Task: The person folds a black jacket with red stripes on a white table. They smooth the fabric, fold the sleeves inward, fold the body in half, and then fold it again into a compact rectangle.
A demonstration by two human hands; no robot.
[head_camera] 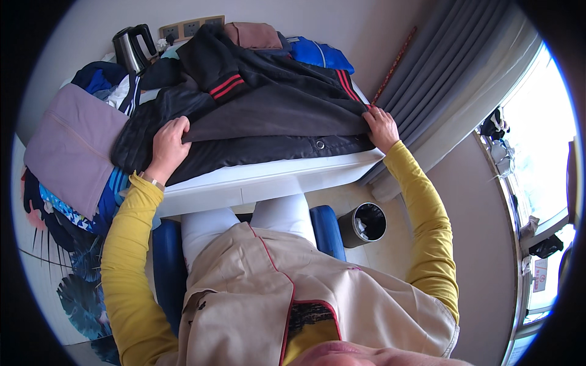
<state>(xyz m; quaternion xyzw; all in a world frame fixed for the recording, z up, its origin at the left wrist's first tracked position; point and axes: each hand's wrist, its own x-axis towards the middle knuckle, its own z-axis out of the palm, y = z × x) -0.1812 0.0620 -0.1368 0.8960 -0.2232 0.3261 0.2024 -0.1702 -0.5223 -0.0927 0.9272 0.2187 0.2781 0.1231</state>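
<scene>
A black jacket point(279, 107) with red-striped ribbed trim lies spread over a white desk point(274, 174). My left hand point(170, 145) pinches the left end of its dark edge between thumb and fingers. At the desk's right corner, my right hand point(381, 128) grips the same edge near the red-striped band. Below that edge, another black layer with a metal ring or snap point(320, 145) rests along the desk's front. Part of the jacket's sleeve, with red stripes at its end, lies folded across the top.
A folded mauve garment point(75, 146) tops a clothes pile at left. An electric kettle point(130, 48), brown folded cloth point(254, 35) and blue garment point(320, 54) stand or lie at the back. Grey curtains point(439, 68) hang at right; a waste bin point(362, 225) stands on the floor.
</scene>
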